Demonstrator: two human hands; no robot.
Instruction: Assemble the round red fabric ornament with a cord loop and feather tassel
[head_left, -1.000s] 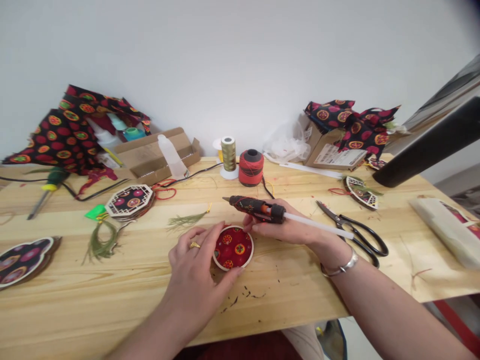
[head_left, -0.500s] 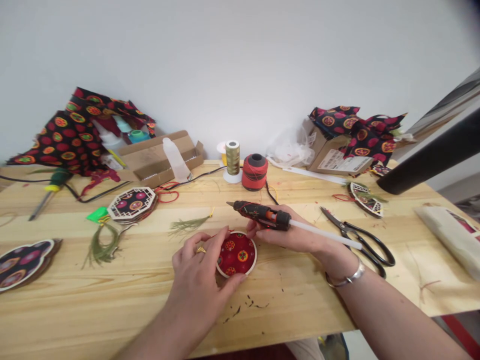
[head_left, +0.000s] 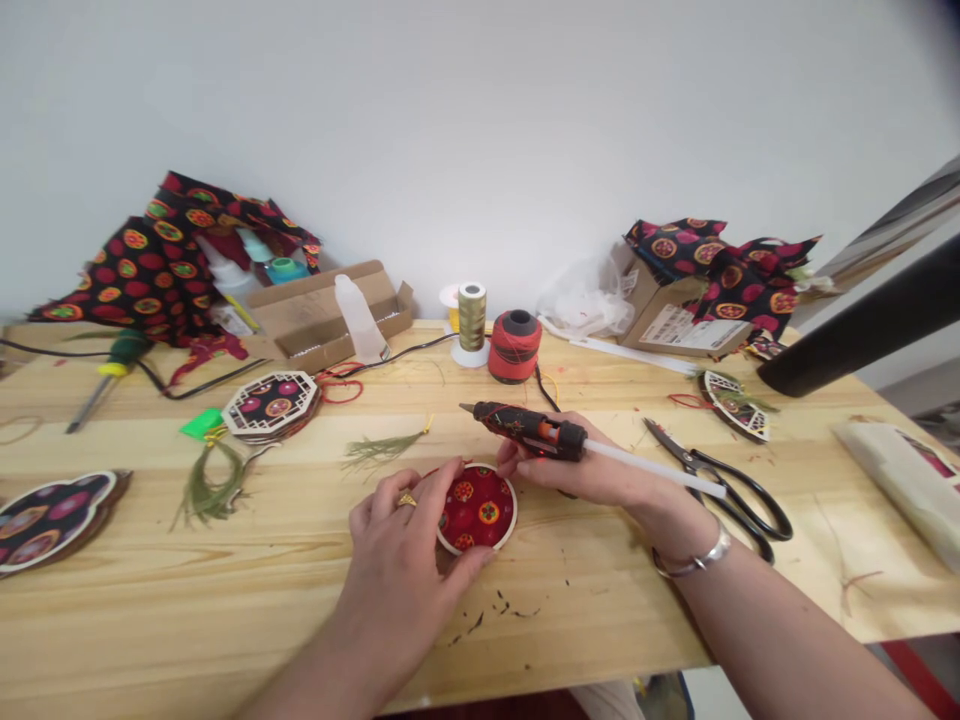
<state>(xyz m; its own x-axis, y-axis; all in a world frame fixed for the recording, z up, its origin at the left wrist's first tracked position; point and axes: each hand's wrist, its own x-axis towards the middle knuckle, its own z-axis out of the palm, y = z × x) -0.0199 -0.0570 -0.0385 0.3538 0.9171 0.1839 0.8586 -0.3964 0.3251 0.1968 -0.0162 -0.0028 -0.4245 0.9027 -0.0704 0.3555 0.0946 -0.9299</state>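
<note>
A round disc covered in red patterned fabric [head_left: 478, 507] lies on the wooden table [head_left: 225, 570] in front of me. My left hand [head_left: 397, 545] curls around the disc's left edge, fingers and thumb pinching its rim. My right hand [head_left: 592, 475] grips a black glue gun [head_left: 529, 428] wrapped in patterned fabric, with a white glue stick [head_left: 652, 465] poking out behind. The gun lies level just above the disc's far edge, its nozzle pointing left. My right fingertips touch the disc's right rim.
Black scissors [head_left: 720, 482] lie right of my right wrist. A red thread spool [head_left: 514, 345] and an olive spool [head_left: 472, 315] stand behind. Octagonal fabric pieces [head_left: 271, 405], green tassels [head_left: 206, 485], a screwdriver [head_left: 101, 380], cardboard boxes [head_left: 322, 315] and patterned fabric [head_left: 150, 265] fill the left and back.
Both hands, the disc and the glue gun keep nearly the same pose. The view has shifted a little, so everything sits slightly further right and lower in the picture.
</note>
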